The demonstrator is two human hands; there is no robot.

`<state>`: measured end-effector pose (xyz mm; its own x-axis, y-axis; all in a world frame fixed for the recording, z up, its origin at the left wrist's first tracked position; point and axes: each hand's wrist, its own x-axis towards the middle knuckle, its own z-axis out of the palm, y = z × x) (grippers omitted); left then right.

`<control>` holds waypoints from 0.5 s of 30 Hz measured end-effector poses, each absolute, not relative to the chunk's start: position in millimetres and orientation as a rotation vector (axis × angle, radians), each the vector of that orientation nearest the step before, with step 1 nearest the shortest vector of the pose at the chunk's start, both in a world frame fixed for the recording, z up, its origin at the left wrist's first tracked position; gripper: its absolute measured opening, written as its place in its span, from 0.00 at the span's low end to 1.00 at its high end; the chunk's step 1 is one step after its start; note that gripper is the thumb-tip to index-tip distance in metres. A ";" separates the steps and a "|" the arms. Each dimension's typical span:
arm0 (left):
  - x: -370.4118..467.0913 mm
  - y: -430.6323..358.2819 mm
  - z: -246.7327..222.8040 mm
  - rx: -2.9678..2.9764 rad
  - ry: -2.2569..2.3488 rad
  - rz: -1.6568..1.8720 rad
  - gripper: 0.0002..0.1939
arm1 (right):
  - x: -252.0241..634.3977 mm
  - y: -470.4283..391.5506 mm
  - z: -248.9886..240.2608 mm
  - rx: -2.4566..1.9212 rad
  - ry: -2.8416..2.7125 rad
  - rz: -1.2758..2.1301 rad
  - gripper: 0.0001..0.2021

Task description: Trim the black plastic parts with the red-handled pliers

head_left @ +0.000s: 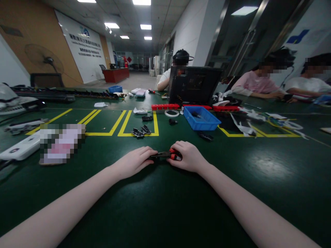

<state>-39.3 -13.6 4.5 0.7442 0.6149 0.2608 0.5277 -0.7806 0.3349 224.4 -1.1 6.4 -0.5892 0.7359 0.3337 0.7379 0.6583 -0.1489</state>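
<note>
My right hand is wrapped round the red and black handles of a pair of pliers, just above the green table. The jaws point left toward my left hand, whose fingers pinch a small dark piece at the jaw tips. That piece is mostly hidden by the fingers, so its kind cannot be made out. Beyond the hands, several black plastic parts lie inside a yellow taped rectangle. A blue bin with dark pieces in it stands behind my right hand, with another black part in front of it.
A white power strip and a blurred-out flat object lie at the left. Red trays, a tape roll and a black monitor stand farther back. Wires and scraps lie at right. Several people sit across the table.
</note>
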 end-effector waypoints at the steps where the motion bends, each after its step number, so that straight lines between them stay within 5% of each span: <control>1: -39.5 -13.4 4.2 2.700 0.907 0.526 0.16 | 224.4 -1.1 5.9 -1.162 -2.503 -0.007 0.14; 15: -39.6 -13.0 3.4 2.680 0.919 0.508 0.15 | 223.9 -2.2 6.1 -1.117 -2.481 -0.128 0.14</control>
<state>-39.6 -13.0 3.4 0.7383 0.6304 0.2397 0.5387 -0.7651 0.3528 223.9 -2.2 6.1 -0.5922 0.6961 0.4059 0.7341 0.6738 -0.0844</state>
